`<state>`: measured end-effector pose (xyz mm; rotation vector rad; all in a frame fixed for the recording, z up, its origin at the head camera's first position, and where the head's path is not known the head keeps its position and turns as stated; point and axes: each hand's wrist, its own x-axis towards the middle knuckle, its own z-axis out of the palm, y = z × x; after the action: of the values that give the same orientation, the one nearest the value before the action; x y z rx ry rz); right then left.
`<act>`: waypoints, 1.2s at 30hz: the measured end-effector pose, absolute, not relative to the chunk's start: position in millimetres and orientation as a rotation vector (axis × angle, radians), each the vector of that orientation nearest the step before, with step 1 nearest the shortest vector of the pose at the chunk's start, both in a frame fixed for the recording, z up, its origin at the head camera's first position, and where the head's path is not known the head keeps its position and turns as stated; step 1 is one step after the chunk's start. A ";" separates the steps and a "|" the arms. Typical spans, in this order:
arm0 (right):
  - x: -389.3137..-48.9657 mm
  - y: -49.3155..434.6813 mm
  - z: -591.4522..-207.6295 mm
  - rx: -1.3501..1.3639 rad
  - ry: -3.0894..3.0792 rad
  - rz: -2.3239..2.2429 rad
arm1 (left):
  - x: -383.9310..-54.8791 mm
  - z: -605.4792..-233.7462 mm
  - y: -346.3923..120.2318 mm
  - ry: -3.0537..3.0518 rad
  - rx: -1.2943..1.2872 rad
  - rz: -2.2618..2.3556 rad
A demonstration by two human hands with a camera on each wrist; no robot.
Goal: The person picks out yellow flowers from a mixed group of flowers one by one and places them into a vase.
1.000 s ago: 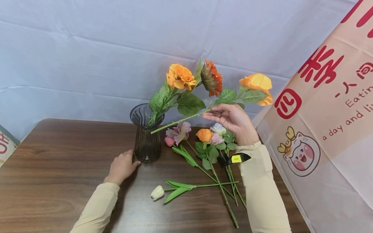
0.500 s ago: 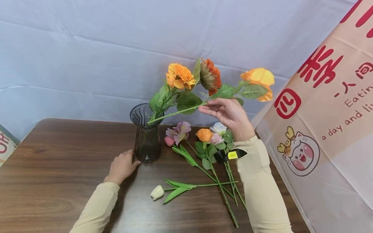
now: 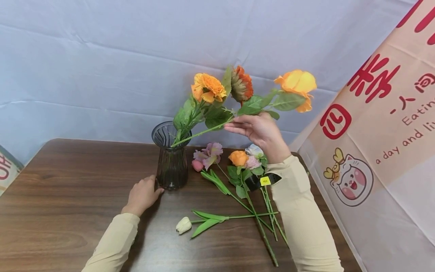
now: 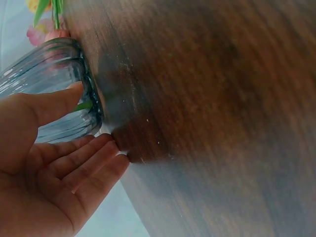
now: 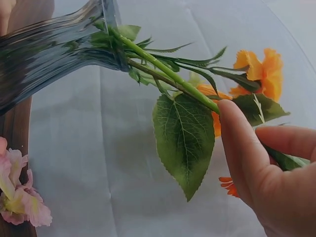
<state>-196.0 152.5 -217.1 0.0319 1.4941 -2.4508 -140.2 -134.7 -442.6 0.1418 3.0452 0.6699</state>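
My right hand pinches the green stem of a yellow-orange rose between thumb and fingers. The rose leans far to the right, its stem's lower end at the mouth of a dark ribbed glass vase. In the right wrist view that stem runs into the vase mouth. An orange ruffled flower and a deep orange flower stand in the vase, tilted right. My left hand rests at the vase's base, fingers fairly straight, thumb against the glass in the left wrist view.
On the brown wooden table lie a white tulip, a pink tulip, a purple flower, an orange rose and other stems. A pale cloth backdrop hangs behind; a printed banner stands right.
My right hand has moved left and upward with the rose; its stem end has gone from in front of the vase to the mouth. The left hand and vase have stayed put.
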 end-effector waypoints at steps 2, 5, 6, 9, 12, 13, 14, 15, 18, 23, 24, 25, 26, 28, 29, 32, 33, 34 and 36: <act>-195.7 150.2 -217.9 0.002 1.528 -2.437 | -139.9 -442.6 -134.7 3.048 0.143 0.671; -195.8 147.0 -219.3 -0.035 1.567 -2.416 | -139.5 -442.7 -134.8 3.048 0.144 0.669; -195.5 146.0 -219.5 -0.042 1.586 -2.408 | -139.5 -442.9 -134.9 3.047 0.143 0.669; -194.8 142.7 -219.5 -0.072 1.630 -2.389 | -139.4 -443.0 -135.1 3.047 0.143 0.667; -193.9 139.2 -218.8 -0.121 1.671 -2.370 | -139.5 -443.2 -135.4 3.046 0.142 0.670; -193.9 137.7 -218.6 -0.142 1.683 -2.363 | -139.4 -443.1 -135.4 3.045 0.143 0.672; -194.0 136.3 -218.4 -0.158 1.698 -2.354 | -139.4 -443.2 -135.5 3.044 0.144 0.673; -193.9 134.6 -218.2 -0.170 1.714 -2.344 | -139.3 -443.2 -135.6 3.044 0.144 0.673; -193.8 128.9 -217.6 -0.196 1.786 -2.289 | -139.1 -443.5 -135.6 3.041 0.147 0.673; -194.6 120.7 -218.7 -0.219 1.931 -2.154 | -138.6 -443.8 -135.2 3.038 0.146 0.679; -194.8 119.5 -219.5 -0.220 1.951 -2.133 | -138.6 -443.8 -135.1 3.037 0.144 0.680; -195.0 118.5 -220.0 -0.223 1.971 -2.111 | -138.5 -443.7 -135.0 3.036 0.143 0.681; -195.3 117.8 -220.8 -0.222 1.981 -2.096 | -138.4 -443.7 -134.9 3.037 0.142 0.681; -196.1 116.8 -222.5 -0.226 1.992 -2.077 | -138.4 -443.5 -134.9 3.036 0.140 0.681; -196.3 116.3 -223.3 -0.226 2.000 -2.069 | -138.4 -443.4 -134.9 3.036 0.141 0.680; -196.9 114.9 -225.5 -0.212 2.002 -2.064 | -138.6 -443.3 -135.1 3.038 0.144 0.680; -197.3 114.3 -226.5 -0.210 1.998 -2.068 | -138.7 -443.2 -135.3 3.039 0.145 0.680; -197.7 114.0 -227.7 -0.209 1.997 -2.071 | -138.8 -443.0 -135.3 3.040 0.147 0.680; -197.9 112.9 -229.8 -0.202 1.989 -2.082 | -139.0 -442.6 -135.4 3.041 0.147 0.679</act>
<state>-197.9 112.9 -229.8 -0.2017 1.9890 -2.0815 -139.0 -135.4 -442.6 0.1467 3.0408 0.6789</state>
